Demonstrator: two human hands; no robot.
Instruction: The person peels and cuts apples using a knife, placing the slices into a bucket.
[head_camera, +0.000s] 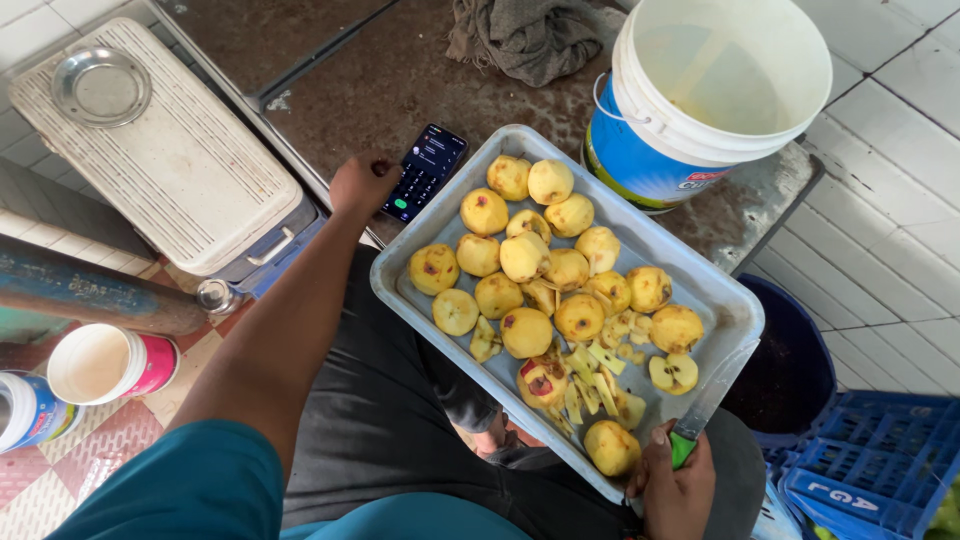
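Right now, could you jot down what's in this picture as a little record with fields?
Place: tiled floor, seen from above
Left hand: touching a phone with a lit screen
Right hand: gripping a green-handled knife, blade over the tray's edge
Tray: metal, on the person's lap, holds peeled yellow fruits and cut pieces
Nearby: white bucket, grey cloth, blue crate, white box

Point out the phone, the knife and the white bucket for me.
phone (425, 172), head view, middle of its lit screen.
knife (716, 388), head view, middle of the blade.
white bucket (640, 150), head view, blue outer wall.
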